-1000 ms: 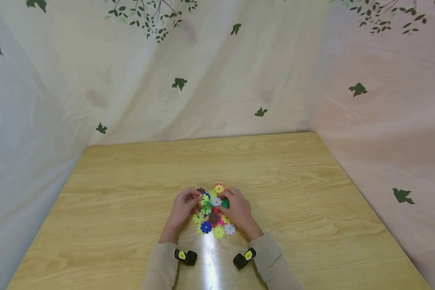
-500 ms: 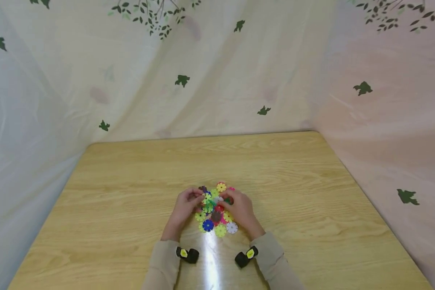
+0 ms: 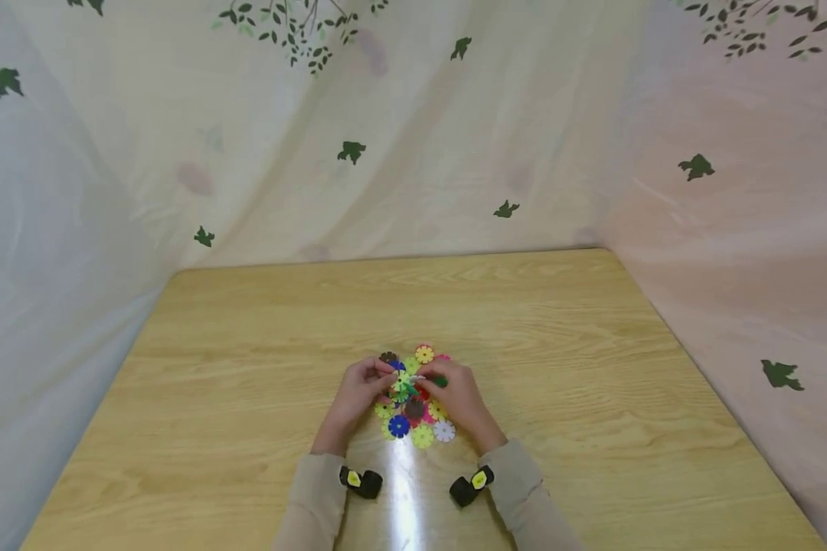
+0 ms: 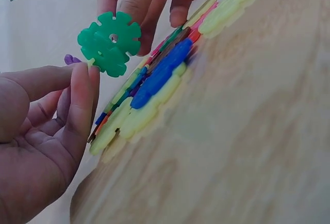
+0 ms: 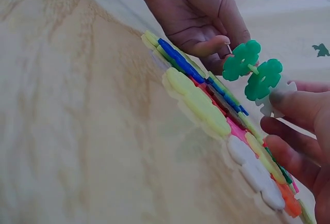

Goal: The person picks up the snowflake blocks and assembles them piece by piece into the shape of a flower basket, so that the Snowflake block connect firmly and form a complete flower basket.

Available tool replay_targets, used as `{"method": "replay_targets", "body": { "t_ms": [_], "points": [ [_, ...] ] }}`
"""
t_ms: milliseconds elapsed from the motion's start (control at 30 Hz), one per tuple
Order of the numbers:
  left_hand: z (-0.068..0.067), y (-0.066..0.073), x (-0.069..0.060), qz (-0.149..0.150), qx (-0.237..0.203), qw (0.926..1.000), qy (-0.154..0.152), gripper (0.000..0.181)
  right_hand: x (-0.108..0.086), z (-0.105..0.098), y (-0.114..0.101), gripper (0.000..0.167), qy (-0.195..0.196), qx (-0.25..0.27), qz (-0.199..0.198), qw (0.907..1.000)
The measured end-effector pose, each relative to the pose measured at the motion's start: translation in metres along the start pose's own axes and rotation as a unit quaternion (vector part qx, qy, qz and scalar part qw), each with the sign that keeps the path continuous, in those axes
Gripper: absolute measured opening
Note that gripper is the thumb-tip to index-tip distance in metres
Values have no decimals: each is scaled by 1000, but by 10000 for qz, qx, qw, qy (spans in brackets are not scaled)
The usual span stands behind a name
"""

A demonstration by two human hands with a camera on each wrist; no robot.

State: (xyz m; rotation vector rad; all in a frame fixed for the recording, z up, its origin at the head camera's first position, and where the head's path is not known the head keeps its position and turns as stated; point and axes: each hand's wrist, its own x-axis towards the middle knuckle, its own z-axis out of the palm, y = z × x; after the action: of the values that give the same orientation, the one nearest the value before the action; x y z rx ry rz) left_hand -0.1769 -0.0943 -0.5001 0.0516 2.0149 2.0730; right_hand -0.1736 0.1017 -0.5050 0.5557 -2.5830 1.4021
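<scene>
Two green flower-shaped discs (image 5: 264,79) hang in the air between a person's two hands, with a sliver of yellow-green bridging them. The line through the pair runs crosswise, from the left fingertips toward the right, so each of the hands meets one end and neither is plainly nearer.

The left hand (image 3: 356,392) pinches that small cluster at its left end, thumb against finger with barely a gap; exactly which piece sits under the fingertips is hidden. The right hand (image 3: 459,390) pinches a white disc (image 5: 267,107) just as narrowly, thumb on its face. The white disc overlaps the right-hand green disc from this side; whether they are slotted together or only touching, I cannot tell.

Beneath the hands a heap of similar pieces lies flat, overlapping: a brown disc (image 3: 415,409) near its middle, a blue disc (image 3: 399,426) and a pale yellow disc (image 3: 423,437) toward the person. The heap rests on a wood-grain worktop (image 3: 248,344). Beyond rises a pale cloth (image 3: 413,191) printed with green birds and leafy branches.
</scene>
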Motion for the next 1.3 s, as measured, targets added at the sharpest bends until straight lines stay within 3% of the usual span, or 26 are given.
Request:
{"method": "replay_targets", "body": {
  "t_ms": [133, 333, 567, 700, 867, 1300],
  "points": [
    [0, 0, 1, -23, -34, 10000, -19, 13, -1, 0, 1, 5, -43, 326, -35, 9995],
    [1, 0, 1, -15, 63, 9985, -540, 13, -5, 0, 4, 4, 99, 483, -38, 9988],
    [6, -1, 2, 92, 54, 9974, -707, 4, -6, -4, 5, 5, -207, 587, 11, 9981],
    [11, 2, 5, 85, -3, 9981, -604, 11, -4, -6, 3, 5, 114, 469, -95, 9988],
    [12, 4, 5, -107, -219, 9988, -421, 14, -3, -4, -1, 7, 453, 895, -7, 9950],
    [9, 0, 1, -190, -355, 9991, -155, 16, -2, 2, -5, 5, 800, 908, 168, 9925]
  ]
}}
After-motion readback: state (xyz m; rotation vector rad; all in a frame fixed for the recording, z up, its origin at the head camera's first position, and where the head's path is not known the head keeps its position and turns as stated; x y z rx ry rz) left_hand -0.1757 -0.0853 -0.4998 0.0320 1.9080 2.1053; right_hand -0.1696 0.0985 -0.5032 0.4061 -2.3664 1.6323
